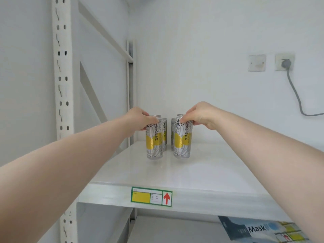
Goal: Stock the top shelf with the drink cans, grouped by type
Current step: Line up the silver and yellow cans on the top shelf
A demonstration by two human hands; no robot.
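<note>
Nearest, at lower centre, I see a green-edged label [151, 197] on the top shelf [219, 172] lip. Mid-frame, the left hand [138, 120] curls its fingers round the top of the left front can [154, 144]. The right hand [198, 116] pinches the rim of the right front can [182, 144]. Both cans are upright on the shelf. I judge the top grips allow lining them up before the matching rear cans [164, 135], grouping one type.
</note>
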